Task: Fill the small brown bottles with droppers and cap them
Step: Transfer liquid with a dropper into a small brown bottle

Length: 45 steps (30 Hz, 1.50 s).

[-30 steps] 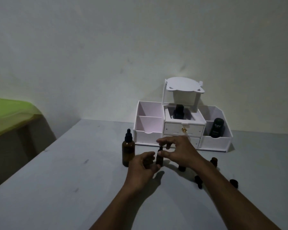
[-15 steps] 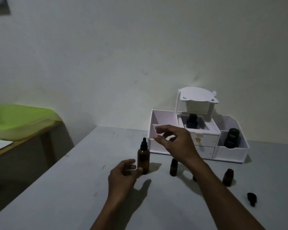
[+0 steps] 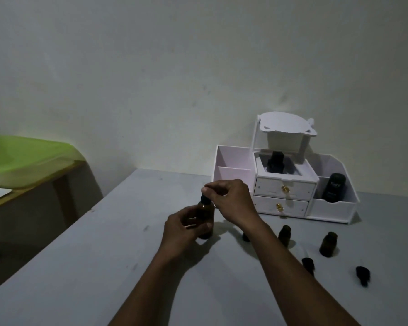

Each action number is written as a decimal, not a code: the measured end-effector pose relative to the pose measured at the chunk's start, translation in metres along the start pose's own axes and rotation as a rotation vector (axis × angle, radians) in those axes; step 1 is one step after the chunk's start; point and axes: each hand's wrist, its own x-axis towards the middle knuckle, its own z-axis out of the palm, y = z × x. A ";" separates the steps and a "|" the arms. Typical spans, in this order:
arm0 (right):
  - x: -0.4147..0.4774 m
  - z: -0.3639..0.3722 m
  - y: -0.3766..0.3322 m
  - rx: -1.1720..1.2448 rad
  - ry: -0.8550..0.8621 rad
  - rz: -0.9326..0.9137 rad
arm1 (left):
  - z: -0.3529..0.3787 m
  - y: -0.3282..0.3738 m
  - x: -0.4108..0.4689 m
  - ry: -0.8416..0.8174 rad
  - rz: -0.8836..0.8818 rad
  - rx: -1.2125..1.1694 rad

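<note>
Head view: left grip (image 3: 184, 229) holds bottle (image 3: 206, 211); right grip (image 3: 231, 198) pinches dropper (image 3: 205, 200).

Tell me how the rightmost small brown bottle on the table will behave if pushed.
The small brown bottle stands upright on a narrow base, so a high push would probably tip it. It looks round, so once down it would likely roll. It seems glass and uncapped: possibly breakable, and contents could spill.

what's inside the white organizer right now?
A dark bottle sits in the centre well of the white organizer; a black container stands in its right compartment. Both drawers are closed, so their contents are hidden.
</note>
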 end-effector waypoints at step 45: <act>0.009 0.008 0.011 -0.005 -0.064 -0.163 | -0.004 0.000 0.002 -0.006 -0.005 0.011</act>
